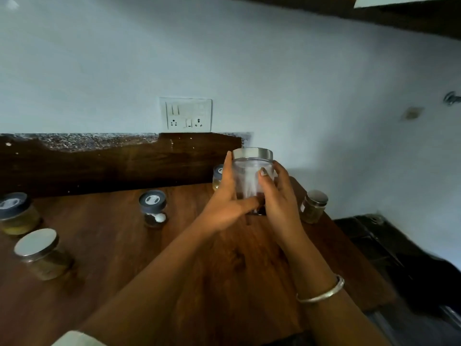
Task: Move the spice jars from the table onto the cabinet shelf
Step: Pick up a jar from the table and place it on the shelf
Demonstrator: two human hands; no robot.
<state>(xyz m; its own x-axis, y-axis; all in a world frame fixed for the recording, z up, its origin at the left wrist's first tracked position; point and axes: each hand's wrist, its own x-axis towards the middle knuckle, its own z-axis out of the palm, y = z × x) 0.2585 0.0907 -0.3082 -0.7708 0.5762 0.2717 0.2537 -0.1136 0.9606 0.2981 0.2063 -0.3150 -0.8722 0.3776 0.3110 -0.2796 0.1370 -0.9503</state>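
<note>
A clear glass jar point(248, 177) with a silver lid and a little dark spice at its bottom is held between both hands above the wooden table point(112, 258). My left hand point(225, 203) grips its left side, thumb across the front near the base. My right hand point(278, 196) grips its right side, thumb on the front glass. Other jars stand on the table: a grey-lidded one point(153, 208) at the middle, a silver-lidded one point(43, 254) and a grey-lidded one point(16, 213) at the left, a small silver-lidded one point(313, 206) at the right, and one point(217, 177) partly hidden behind my left hand.
A white switch and socket plate point(185, 114) is on the pale wall behind the table. A dark cabinet underside point(399, 13) runs across the top right. To the right of the table lies a dark, lower surface point(399, 258).
</note>
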